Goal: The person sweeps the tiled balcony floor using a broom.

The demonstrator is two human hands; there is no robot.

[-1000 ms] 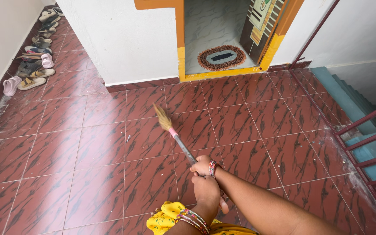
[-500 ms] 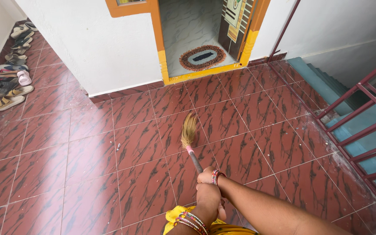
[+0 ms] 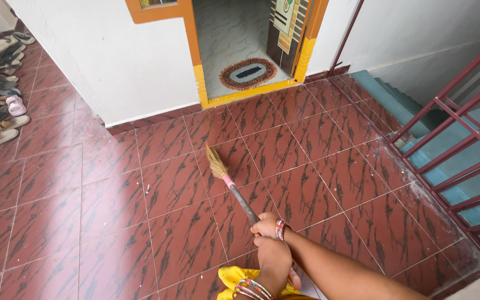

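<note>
Both hands, right hand (image 3: 266, 226) ahead of left hand (image 3: 273, 258), clamped round broom (image 3: 234, 189); bristles at 11 o'clock; dust could scatter toward doormat (image 3: 248, 74).

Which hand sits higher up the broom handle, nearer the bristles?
The right hand, with the wrist bangle, grips the broom ahead of the left hand.

Glossy red tiled floor (image 3: 112, 211), straw-bristled broom (image 3: 233, 188) with dull metal handle, woven doormat (image 3: 248, 73).

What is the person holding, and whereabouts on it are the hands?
A broom, gripped with both hands on the near end of its handle: right hand farther along, left hand just behind it.
</note>
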